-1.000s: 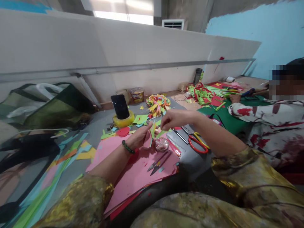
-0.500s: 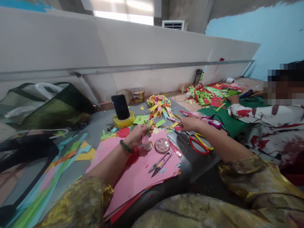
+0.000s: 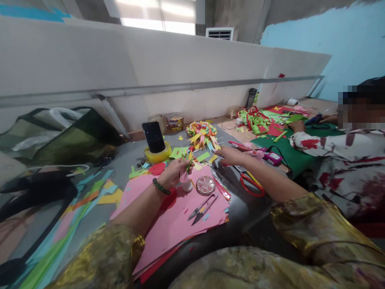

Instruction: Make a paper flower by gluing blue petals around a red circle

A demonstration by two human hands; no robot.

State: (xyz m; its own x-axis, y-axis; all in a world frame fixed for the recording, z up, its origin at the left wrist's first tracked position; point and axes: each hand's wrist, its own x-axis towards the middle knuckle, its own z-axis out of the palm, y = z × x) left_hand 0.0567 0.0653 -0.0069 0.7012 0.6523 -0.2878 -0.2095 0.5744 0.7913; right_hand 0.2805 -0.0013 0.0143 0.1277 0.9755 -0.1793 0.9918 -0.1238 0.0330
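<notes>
My left hand, with a green bead bracelet at the wrist, is closed on small strips of green paper. It hovers above a stack of pink paper. To the right, my right hand has its fingers drawn together beside the scattered scraps; whether anything thin sits in them I cannot make out. Scissors with red handles lie below that hand. On the pink paper rest thread snips, a round clear-lidded case and a red paper piece.
Behind my hands sits a multicoloured paper flower ball. A phone leans in a yellow tape roll. Long paper strips lie at left, near a green bag. At right, a co-worker's sleeve rests over a green mat.
My right hand has moved left, toward my left hand, and its fingers now reach farther forward. My left hand stays nearly in place, still gripping the green strips.
</notes>
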